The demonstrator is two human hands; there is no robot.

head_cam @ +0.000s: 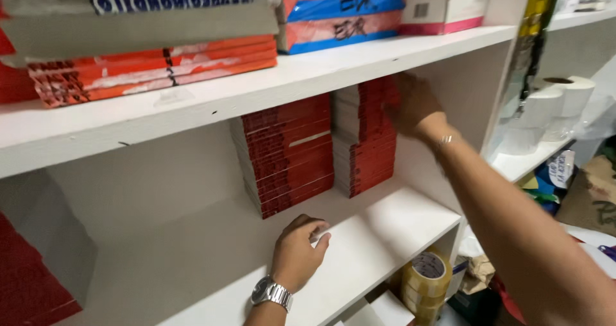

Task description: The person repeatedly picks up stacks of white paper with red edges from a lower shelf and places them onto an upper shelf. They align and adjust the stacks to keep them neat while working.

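Observation:
Two stacks of thin red books stand on the lower white shelf [398, 226]: a left stack [285, 153] and a taller right stack [366, 137]. My right hand [414, 104] reaches in to the top right of the taller stack and touches it; the hand is blurred, so its grip is unclear. My left hand [298, 252], with a silver wristwatch, rests on the shelf board in front of the left stack, fingers curled, holding nothing.
An upper shelf [308, 76] carries orange-red books [154, 69] and blue-striped wrapped packs [340, 15]. Rolls of brown tape [427, 278] sit below the shelf. White paper rolls [552, 104] stand on a shelf to the right, with bags and clutter beneath.

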